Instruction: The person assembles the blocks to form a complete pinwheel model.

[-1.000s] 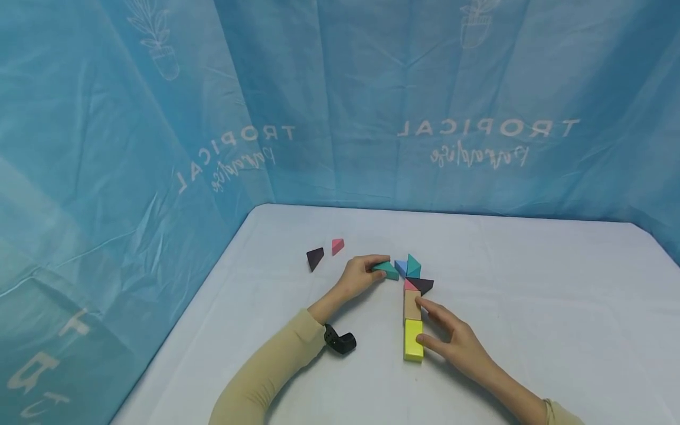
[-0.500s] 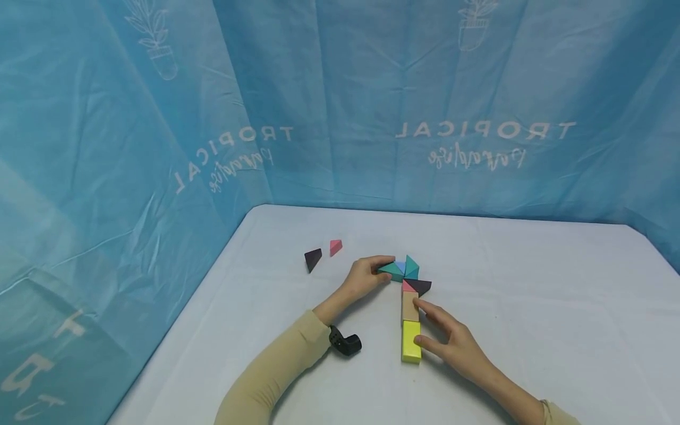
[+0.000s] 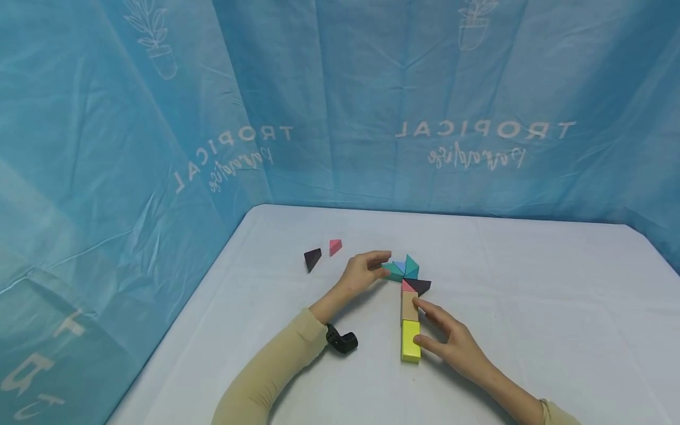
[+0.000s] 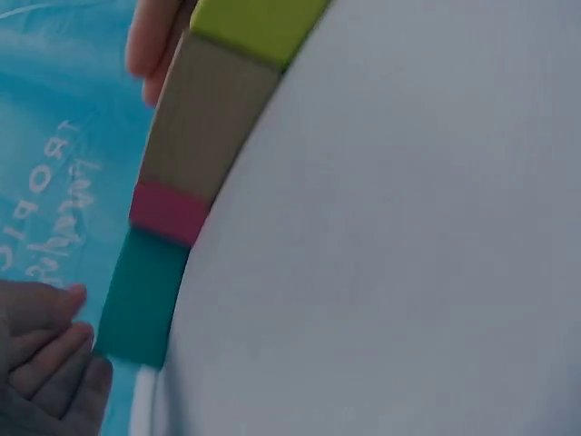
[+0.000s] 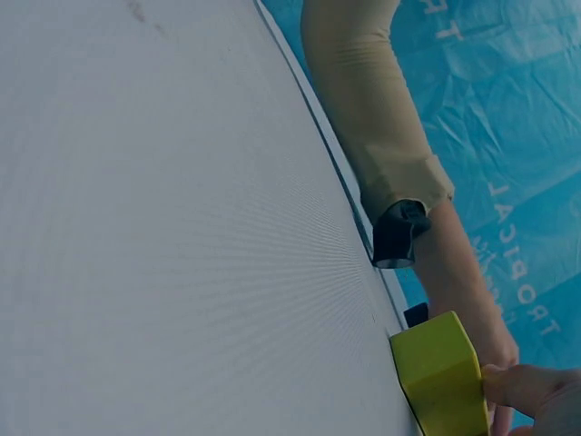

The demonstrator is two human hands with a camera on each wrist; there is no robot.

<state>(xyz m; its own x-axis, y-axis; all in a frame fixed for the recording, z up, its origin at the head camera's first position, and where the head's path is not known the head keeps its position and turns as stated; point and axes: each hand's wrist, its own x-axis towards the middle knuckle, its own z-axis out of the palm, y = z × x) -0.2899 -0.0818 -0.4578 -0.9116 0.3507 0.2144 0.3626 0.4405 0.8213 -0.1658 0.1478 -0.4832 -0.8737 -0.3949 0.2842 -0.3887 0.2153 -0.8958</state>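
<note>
A line of blocks runs away from me: a yellow block [image 3: 411, 342], a wooden block [image 3: 409, 307], a small pink triangle [image 3: 406, 286] and a dark triangle [image 3: 421, 285]. Beyond them a teal triangular block [image 3: 394, 273], a light-blue piece [image 3: 399, 265] and another teal triangle [image 3: 412, 264] fan together. My left hand [image 3: 362, 273] is just left of the nearer teal block, thumb and fingers spread loosely, fingertips at its end. My right hand [image 3: 458, 345] rests against the line's right side, thumb at the yellow block and fingertip at the wooden one.
A loose dark triangle [image 3: 312, 260] and a loose pink triangle [image 3: 335, 247] lie to the left on the white table [image 3: 531, 283]. The black camera [image 3: 342, 342] sits on the left wrist. A blue curtain [image 3: 340, 106] stands behind the table.
The left hand slid the teal triangular block right until it met the light-blue piece, then loosened and drew back slightly left. The right hand has kept its place at the line.
</note>
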